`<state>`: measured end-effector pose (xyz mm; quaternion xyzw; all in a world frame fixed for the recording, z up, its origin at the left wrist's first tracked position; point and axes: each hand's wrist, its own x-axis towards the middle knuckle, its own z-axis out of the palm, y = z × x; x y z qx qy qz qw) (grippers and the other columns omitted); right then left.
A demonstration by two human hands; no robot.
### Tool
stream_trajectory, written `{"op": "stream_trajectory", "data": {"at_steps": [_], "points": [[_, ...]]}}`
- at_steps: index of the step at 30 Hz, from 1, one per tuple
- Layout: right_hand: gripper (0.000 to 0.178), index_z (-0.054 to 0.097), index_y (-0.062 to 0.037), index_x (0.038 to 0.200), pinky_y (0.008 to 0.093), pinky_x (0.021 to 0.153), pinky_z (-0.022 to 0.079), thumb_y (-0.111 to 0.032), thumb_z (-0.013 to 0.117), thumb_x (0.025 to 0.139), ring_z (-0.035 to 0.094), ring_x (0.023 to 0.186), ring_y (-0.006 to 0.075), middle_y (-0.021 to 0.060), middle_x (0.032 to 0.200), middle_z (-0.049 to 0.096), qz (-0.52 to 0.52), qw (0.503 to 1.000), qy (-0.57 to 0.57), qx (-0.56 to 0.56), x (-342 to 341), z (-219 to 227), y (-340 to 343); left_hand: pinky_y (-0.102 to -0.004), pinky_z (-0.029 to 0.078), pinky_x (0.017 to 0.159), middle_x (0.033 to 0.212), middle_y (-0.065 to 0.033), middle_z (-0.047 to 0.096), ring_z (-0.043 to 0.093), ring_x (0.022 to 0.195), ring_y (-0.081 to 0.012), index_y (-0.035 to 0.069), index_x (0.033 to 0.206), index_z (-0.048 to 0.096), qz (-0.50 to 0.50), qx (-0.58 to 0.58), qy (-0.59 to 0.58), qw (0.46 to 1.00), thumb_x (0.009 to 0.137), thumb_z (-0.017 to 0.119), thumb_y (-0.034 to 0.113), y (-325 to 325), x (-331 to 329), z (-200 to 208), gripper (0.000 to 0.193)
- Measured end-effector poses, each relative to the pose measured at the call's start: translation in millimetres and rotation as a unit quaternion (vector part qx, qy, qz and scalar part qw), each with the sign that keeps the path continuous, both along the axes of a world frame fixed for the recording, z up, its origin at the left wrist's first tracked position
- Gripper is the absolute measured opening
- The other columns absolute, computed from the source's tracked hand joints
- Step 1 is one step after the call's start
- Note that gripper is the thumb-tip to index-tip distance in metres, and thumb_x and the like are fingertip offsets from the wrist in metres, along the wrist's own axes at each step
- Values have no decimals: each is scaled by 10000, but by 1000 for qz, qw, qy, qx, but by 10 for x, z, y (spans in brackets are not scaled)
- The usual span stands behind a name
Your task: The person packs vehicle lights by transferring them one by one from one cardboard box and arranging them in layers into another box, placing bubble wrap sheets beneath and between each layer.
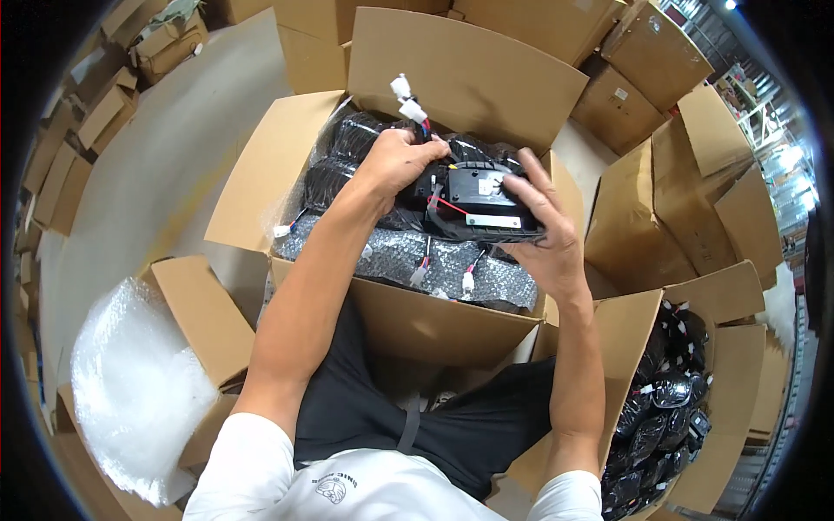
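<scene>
Above an open carton (417,321) I hold a black plastic electrical unit (469,184) with a pale label, a red wire and a whitish strip on its upper side. My right hand (556,230) grips its right end, thumb below and fingers over the top. My left hand (395,165) is closed at the unit's upper left, pinching its cable; white connectors (413,111) stick up past the fingers. Inside the carton lie black units in clear wrap (330,182) and a layer of bubble wrap (347,247), with several white plugs (468,282) on short wires poking out.
At lower right, another open carton (621,339) holds many wrapped black units (669,391). A big roll of bubble wrap (130,382) stands at lower left beside a carton flap (204,308). Stacked cartons (656,43) line the back and right; more boxes (109,113) stand at far left.
</scene>
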<state>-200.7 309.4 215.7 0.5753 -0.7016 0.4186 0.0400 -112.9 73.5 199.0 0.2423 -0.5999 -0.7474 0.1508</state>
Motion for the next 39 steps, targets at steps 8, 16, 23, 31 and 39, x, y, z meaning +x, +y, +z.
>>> {"op": "stream_trajectory", "data": {"at_steps": [8, 16, 23, 31, 39], "points": [[418, 590, 10, 1235, 258, 873, 534, -148, 782, 899, 646, 1003, 117, 109, 1148, 690, -19, 933, -266, -243, -11, -86, -65, -259, 529, 685, 878, -68, 715, 646, 751, -112, -4, 947, 728, 6, 0, 18, 1000, 904, 773, 381, -70, 285, 267, 390], [345, 663, -24, 1154, 364, 886, 587, -334, 609, 1012, 715, 963, 207, 93, 1085, 729, 29, 772, -569, -282, -352, -57, -372, -274, 550, 662, 848, -70, 708, 660, 711, -127, -12, 947, 716, 224, -52, 145, 962, 955, 725, 273, -687, 854, 277, 285], [421, 683, -34, 1068, 369, 787, 572, -441, 663, 961, 693, 839, 188, 88, 985, 730, 36, 699, -702, 130, 538, -676, -1436, -277, 555, 729, 889, -77, 704, 664, 763, -144, 2, 919, 701, 387, -13, 199, 900, 970, 703, 269, -929, 1014, 132, 272], [977, 297, 153, 1462, 412, 1042, 445, -418, 789, 841, 596, 1183, 374, 298, 1265, 595, -69, 961, -238, 124, 1517, -1373, -1923, -266, 544, 730, 872, -68, 701, 656, 766, -131, -11, 938, 712, 388, -46, 202, 898, 980, 688, 298, -1016, 1212, 126, 313], [937, 308, 137, 1461, 423, 901, 526, -353, 800, 831, 647, 1059, 386, 316, 1218, 614, -44, 912, -356, 200, 1311, -1306, -1786, -256, 550, 718, 894, -63, 696, 652, 760, -121, 5, 922, 714, 369, -18, 203, 907, 985, 680, 309, -1075, 1302, 124, 312]]}}
